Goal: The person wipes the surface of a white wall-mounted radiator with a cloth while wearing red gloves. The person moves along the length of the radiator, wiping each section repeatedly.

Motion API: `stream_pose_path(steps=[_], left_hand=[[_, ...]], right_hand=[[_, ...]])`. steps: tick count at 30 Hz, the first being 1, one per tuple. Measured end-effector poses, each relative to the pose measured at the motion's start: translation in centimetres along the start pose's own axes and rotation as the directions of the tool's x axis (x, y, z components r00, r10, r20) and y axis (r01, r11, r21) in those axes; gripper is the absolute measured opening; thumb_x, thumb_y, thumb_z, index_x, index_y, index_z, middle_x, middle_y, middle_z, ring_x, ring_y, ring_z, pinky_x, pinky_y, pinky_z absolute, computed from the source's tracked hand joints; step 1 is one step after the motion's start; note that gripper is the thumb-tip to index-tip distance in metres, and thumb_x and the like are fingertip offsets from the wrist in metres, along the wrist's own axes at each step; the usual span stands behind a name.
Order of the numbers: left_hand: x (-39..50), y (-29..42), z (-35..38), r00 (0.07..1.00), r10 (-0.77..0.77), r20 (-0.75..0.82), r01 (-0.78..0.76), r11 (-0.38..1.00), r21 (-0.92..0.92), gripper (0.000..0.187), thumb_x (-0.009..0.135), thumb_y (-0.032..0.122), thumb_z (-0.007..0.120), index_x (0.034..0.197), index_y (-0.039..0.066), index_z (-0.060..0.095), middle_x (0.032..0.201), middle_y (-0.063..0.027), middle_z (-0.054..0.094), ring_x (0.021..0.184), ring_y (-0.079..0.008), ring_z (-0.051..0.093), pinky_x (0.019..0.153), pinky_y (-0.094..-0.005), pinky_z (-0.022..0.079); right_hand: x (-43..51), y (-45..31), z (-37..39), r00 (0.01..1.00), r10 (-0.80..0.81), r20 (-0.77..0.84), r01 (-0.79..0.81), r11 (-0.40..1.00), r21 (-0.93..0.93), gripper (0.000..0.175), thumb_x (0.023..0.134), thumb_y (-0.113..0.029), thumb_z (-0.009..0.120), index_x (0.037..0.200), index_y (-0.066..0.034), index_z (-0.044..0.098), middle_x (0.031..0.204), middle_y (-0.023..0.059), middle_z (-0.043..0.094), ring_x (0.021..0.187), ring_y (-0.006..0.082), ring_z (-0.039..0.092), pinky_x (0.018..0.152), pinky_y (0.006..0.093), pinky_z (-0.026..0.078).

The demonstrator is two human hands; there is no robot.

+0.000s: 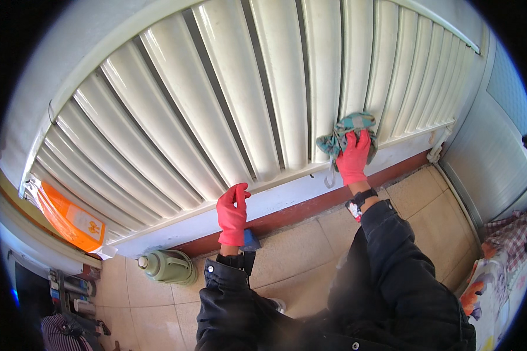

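Note:
My right hand, in a red rubber glove, presses a crumpled green-blue patterned cloth against the lower part of a white column radiator. A pale strip dangles from the cloth below the radiator's bottom rail. My left hand, gloved the same way, is beside that bottom rail, left of the cloth. Its fingers are loosely curled, with a gap between thumb and fingers and nothing visible in them. Whether its fingertips touch the rail is not clear.
On the tiled floor stands a green thermos flask; a blue box lies partly behind my left wrist. An orange-and-white bag hangs at the radiator's left end. Pipes run at the right, near floral fabric.

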State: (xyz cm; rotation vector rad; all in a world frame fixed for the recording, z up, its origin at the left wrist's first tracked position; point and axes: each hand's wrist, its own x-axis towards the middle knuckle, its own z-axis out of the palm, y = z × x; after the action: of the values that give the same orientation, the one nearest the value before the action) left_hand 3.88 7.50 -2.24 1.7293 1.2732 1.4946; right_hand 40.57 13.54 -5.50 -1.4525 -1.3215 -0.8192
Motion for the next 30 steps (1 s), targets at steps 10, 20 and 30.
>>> stream_pose_path(steps=[10, 20, 30], left_hand=[[0.2, -0.1, -0.2, 0.999, 0.041, 0.018, -0.042, 0.999, 0.035, 0.026, 0.104, 0.018, 0.059, 0.109, -0.003, 0.074, 0.084, -0.0124, 0.076, 0.079, -0.0177, 0.072, 0.072, -0.0300, 0.054], [1.0, -0.9, 0.1, 0.998, 0.061, -0.009, -0.061, 0.998, -0.007, 0.026, 0.104, 0.018, 0.058, 0.110, -0.001, 0.074, 0.081, -0.0108, 0.074, 0.078, -0.0172, 0.071, 0.072, -0.0294, 0.053], [0.2, -0.6, -2.0, 1.000, -0.003, -0.024, 0.003, 1.000, -0.014, 0.027, 0.105, 0.019, 0.058, 0.110, -0.003, 0.074, 0.082, -0.0095, 0.075, 0.079, -0.0150, 0.071, 0.072, -0.0277, 0.052]], right_hand=[[-3.1, -0.4, 0.4, 0.990, 0.134, 0.053, -0.136, 0.990, 0.034, 0.073, 0.065, -0.005, 0.082, 0.132, -0.0085, 0.053, 0.144, 0.0295, 0.042, 0.132, 0.0524, 0.043, 0.110, 0.0593, 0.038], [5.4, 0.2, -7.0, 0.932, 0.348, 0.103, -0.363, 0.879, 0.311, 0.061, 0.080, -0.008, 0.078, 0.137, -0.0104, 0.056, 0.136, 0.0172, 0.058, 0.127, 0.0390, 0.057, 0.104, 0.0449, 0.049], [32.0, 1.4, -10.0, 0.948, 0.003, -0.319, 0.019, 0.998, 0.066, 0.048, 0.087, -0.020, 0.071, 0.134, -0.0142, 0.059, 0.138, 0.0189, 0.056, 0.125, 0.0451, 0.055, 0.102, 0.0490, 0.048]])
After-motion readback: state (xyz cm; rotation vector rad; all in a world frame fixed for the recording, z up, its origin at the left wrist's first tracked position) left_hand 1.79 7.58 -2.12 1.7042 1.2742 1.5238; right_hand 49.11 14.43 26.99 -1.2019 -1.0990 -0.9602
